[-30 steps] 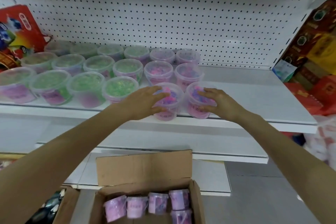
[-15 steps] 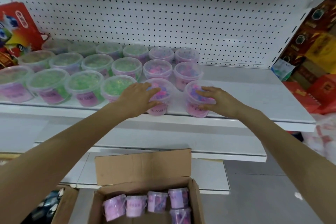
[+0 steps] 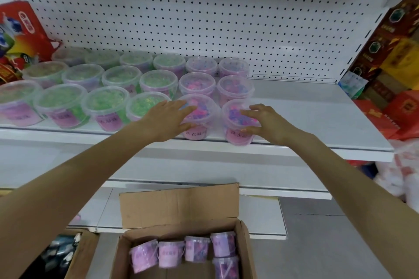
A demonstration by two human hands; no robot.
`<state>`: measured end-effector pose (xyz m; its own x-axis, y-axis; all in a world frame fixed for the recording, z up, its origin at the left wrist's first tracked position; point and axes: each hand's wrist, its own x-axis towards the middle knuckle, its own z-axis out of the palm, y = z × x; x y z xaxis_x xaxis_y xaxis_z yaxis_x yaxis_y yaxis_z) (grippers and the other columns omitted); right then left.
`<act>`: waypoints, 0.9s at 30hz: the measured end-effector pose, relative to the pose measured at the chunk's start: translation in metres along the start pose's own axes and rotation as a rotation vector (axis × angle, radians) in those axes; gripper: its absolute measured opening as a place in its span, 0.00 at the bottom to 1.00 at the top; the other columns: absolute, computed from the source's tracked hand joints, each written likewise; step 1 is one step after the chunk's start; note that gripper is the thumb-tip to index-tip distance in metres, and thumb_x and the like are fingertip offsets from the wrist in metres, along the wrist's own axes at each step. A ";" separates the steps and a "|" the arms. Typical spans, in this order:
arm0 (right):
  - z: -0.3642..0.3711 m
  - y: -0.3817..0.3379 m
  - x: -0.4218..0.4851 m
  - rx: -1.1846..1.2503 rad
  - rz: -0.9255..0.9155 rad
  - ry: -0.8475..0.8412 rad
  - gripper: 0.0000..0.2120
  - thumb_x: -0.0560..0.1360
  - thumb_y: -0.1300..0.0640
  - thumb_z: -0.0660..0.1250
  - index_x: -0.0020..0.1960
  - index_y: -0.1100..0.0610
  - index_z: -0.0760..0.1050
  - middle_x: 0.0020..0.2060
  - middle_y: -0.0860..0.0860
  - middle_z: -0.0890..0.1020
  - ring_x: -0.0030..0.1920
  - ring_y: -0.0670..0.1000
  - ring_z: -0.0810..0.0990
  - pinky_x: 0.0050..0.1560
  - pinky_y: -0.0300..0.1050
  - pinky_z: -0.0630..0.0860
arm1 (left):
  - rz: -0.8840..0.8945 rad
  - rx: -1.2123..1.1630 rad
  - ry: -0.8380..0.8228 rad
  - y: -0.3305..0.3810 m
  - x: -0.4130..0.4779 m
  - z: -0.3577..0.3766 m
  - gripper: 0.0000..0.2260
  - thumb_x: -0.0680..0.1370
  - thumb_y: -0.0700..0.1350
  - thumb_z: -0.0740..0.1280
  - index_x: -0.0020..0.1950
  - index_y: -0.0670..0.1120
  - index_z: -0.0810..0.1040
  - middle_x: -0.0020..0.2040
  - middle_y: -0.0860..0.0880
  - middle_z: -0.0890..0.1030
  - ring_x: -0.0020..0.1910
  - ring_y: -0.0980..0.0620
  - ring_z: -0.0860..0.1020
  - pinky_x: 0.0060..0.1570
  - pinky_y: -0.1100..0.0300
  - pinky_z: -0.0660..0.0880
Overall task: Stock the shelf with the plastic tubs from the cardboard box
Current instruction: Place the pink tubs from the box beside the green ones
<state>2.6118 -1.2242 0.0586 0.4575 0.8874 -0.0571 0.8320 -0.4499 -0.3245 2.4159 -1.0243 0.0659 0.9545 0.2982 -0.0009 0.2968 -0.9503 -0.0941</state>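
Two clear tubs of pink and blue beads stand at the front edge of the white shelf. My left hand rests on the lid and side of the left tub. My right hand wraps the right tub from its right side. Behind them stand two rows of like pink tubs, and to the left several tubs of green beads. Below, an open cardboard box holds several purple tubs.
A white pegboard backs the shelf. A red toy box leans at the far left, and red and brown cartons stand at the right end. The shelf's right half is bare. A lower shelf sits beneath.
Both hands slid the two front tubs a little to the left and back, closing up against the rows. The view has shifted slightly.
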 end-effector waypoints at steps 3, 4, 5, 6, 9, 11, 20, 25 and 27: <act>-0.005 -0.002 0.006 0.037 -0.081 -0.084 0.25 0.76 0.56 0.64 0.72 0.50 0.64 0.73 0.57 0.60 0.74 0.56 0.58 0.71 0.45 0.55 | 0.017 0.000 0.000 0.001 -0.001 -0.002 0.26 0.80 0.58 0.54 0.76 0.52 0.56 0.76 0.46 0.59 0.71 0.43 0.65 0.68 0.51 0.60; -0.007 -0.002 0.007 0.020 -0.100 -0.085 0.25 0.76 0.57 0.64 0.72 0.50 0.63 0.74 0.56 0.60 0.74 0.56 0.57 0.71 0.45 0.55 | 0.027 -0.002 0.001 0.001 -0.002 -0.003 0.26 0.80 0.58 0.54 0.76 0.52 0.56 0.76 0.46 0.60 0.71 0.43 0.65 0.68 0.51 0.60; -0.008 -0.003 0.006 -0.002 -0.103 -0.073 0.26 0.76 0.54 0.65 0.72 0.49 0.63 0.74 0.55 0.59 0.74 0.55 0.56 0.71 0.45 0.54 | 0.042 -0.008 0.001 0.001 -0.002 -0.003 0.26 0.80 0.58 0.55 0.76 0.52 0.56 0.76 0.46 0.60 0.71 0.44 0.65 0.68 0.51 0.61; -0.009 -0.004 0.004 -0.016 -0.081 -0.062 0.27 0.75 0.50 0.65 0.72 0.47 0.61 0.75 0.54 0.58 0.75 0.55 0.55 0.72 0.47 0.54 | 0.055 -0.020 -0.002 0.001 -0.003 -0.003 0.25 0.80 0.57 0.55 0.76 0.52 0.56 0.76 0.46 0.59 0.71 0.44 0.64 0.68 0.51 0.61; -0.003 -0.006 0.003 0.004 -0.031 -0.040 0.30 0.74 0.45 0.66 0.73 0.46 0.60 0.75 0.54 0.58 0.74 0.56 0.55 0.73 0.50 0.54 | 0.069 -0.053 -0.030 0.003 -0.004 -0.002 0.26 0.80 0.57 0.56 0.76 0.53 0.55 0.76 0.47 0.57 0.73 0.46 0.61 0.69 0.52 0.62; 0.006 -0.006 0.006 -0.026 -0.053 -0.013 0.28 0.75 0.47 0.65 0.72 0.48 0.62 0.74 0.56 0.60 0.74 0.58 0.57 0.73 0.49 0.55 | 0.064 -0.054 -0.037 0.004 -0.003 0.000 0.26 0.80 0.57 0.56 0.76 0.54 0.54 0.77 0.48 0.56 0.74 0.46 0.60 0.69 0.52 0.62; -0.002 -0.004 0.006 -0.031 -0.066 -0.058 0.27 0.75 0.48 0.64 0.72 0.46 0.62 0.74 0.53 0.62 0.72 0.58 0.59 0.72 0.52 0.56 | 0.057 -0.052 -0.028 0.002 -0.001 0.000 0.26 0.79 0.57 0.57 0.76 0.53 0.56 0.76 0.46 0.57 0.73 0.45 0.60 0.70 0.51 0.60; -0.003 -0.008 0.003 0.001 -0.075 -0.042 0.26 0.76 0.50 0.64 0.72 0.48 0.62 0.74 0.55 0.61 0.73 0.56 0.58 0.72 0.48 0.54 | 0.045 -0.060 -0.031 0.004 -0.001 0.003 0.26 0.80 0.58 0.54 0.76 0.52 0.55 0.76 0.45 0.57 0.73 0.44 0.61 0.71 0.49 0.59; -0.002 -0.010 0.002 0.001 -0.062 -0.053 0.26 0.77 0.50 0.63 0.73 0.48 0.61 0.74 0.54 0.59 0.74 0.55 0.56 0.73 0.49 0.54 | 0.056 -0.035 -0.045 0.003 -0.002 0.001 0.27 0.79 0.58 0.53 0.76 0.52 0.54 0.77 0.44 0.57 0.73 0.44 0.60 0.72 0.49 0.58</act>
<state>2.6051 -1.2181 0.0638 0.3873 0.9178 -0.0871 0.8582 -0.3934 -0.3298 2.4147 -1.0278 0.0641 0.9676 0.2476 -0.0496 0.2447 -0.9679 -0.0581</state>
